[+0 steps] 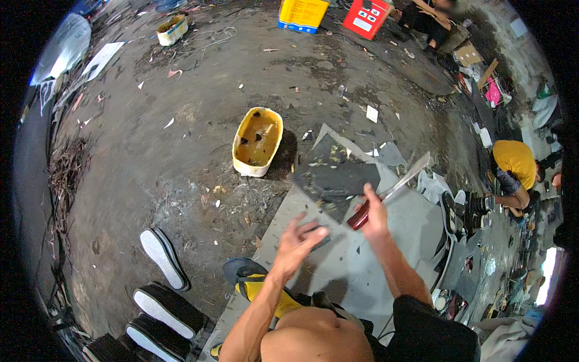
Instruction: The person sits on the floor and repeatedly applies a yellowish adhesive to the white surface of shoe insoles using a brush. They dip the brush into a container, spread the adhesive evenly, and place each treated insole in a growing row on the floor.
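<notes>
My right hand [377,220] is closed around the reddish-brown handle [358,218] of a long knife. Its metal blade [409,176] points up and to the right. Just beyond lies a dark grey slab [341,180], dirty and flecked with pale bits, on the light grey sheet [386,241]. To the left, my left hand [295,241] is raised with its fingers apart, slightly blurred. A small dark piece [319,241] shows beside its fingertips; whether the hand touches it I cannot tell.
Ahead stands a pale oval tub [237,161] of yellowish-brown liquid. Shoe soles [160,256] lie in stacks at lower left. Farther off are a yellow container [301,15], a red container [366,18] and another tub [172,30]. A person in yellow [514,164] crouches at right.
</notes>
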Demonstrator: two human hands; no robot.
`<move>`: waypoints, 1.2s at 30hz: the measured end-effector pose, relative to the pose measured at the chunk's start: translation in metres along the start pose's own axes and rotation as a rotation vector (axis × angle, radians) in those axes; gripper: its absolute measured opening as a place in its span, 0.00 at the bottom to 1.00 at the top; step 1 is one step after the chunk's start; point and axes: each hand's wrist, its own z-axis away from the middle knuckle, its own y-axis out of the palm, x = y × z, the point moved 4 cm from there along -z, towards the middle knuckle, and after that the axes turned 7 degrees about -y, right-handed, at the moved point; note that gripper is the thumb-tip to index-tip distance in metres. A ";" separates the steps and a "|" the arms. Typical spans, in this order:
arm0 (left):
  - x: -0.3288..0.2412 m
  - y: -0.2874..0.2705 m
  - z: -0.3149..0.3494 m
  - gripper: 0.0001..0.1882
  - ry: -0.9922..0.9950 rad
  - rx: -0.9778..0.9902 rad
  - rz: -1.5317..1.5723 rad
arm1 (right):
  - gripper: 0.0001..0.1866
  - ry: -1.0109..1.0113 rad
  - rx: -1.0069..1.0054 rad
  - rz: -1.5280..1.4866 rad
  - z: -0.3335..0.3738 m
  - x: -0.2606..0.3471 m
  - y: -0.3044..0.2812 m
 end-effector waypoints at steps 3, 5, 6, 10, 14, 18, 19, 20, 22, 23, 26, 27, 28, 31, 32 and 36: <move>-0.011 0.045 -0.012 0.35 -0.036 -0.065 -0.072 | 0.20 0.063 0.245 0.031 0.060 0.003 0.009; -0.025 0.050 -0.008 0.21 -0.010 0.042 0.132 | 0.24 -0.298 0.162 0.327 0.076 0.029 0.006; -0.031 0.045 0.001 0.18 0.001 0.027 0.147 | 0.27 -0.560 0.117 0.485 0.084 0.046 0.006; -0.061 0.023 0.026 0.11 0.001 0.020 0.171 | 0.44 -0.941 0.524 0.884 0.096 0.075 0.026; -0.077 0.013 0.025 0.11 -0.087 0.058 0.084 | 0.34 -0.908 0.811 1.040 0.093 0.073 0.035; -0.067 0.011 0.019 0.11 -0.168 0.115 0.087 | 0.19 -1.069 0.687 1.091 0.096 0.070 0.035; -0.065 0.015 0.018 0.12 -0.125 0.152 0.100 | 0.17 -1.151 0.643 1.148 0.097 0.070 0.034; -0.059 0.020 0.018 0.12 -0.125 0.118 0.085 | 0.15 -1.101 0.556 1.115 0.094 0.069 0.032; -0.051 0.027 0.020 0.14 -0.183 0.069 0.009 | 0.13 -1.040 0.363 1.061 0.083 0.069 0.024; -0.051 0.033 0.021 0.13 -0.183 0.082 0.024 | 0.12 -1.041 0.382 1.115 0.074 0.067 0.022; -0.053 0.041 0.027 0.14 -0.215 0.082 -0.175 | 0.16 -0.973 0.310 1.110 0.027 0.074 0.000; -0.051 0.044 0.038 0.14 -0.209 0.143 -0.168 | 0.20 -0.945 0.082 1.186 0.001 0.085 -0.017; -0.048 0.043 0.049 0.13 -0.192 0.166 -0.190 | 0.25 -1.021 -0.021 1.219 -0.022 0.100 -0.033; -0.036 0.023 0.058 0.09 -0.236 0.183 0.106 | 0.31 -0.916 -0.297 1.322 -0.095 0.146 -0.096; -0.034 0.014 0.053 0.11 -0.162 0.128 0.036 | 0.32 -0.761 -0.378 1.325 -0.112 0.157 -0.120; -0.016 0.024 0.003 0.13 -0.044 0.141 -0.055 | 0.32 -0.660 -0.178 0.926 -0.112 0.175 -0.146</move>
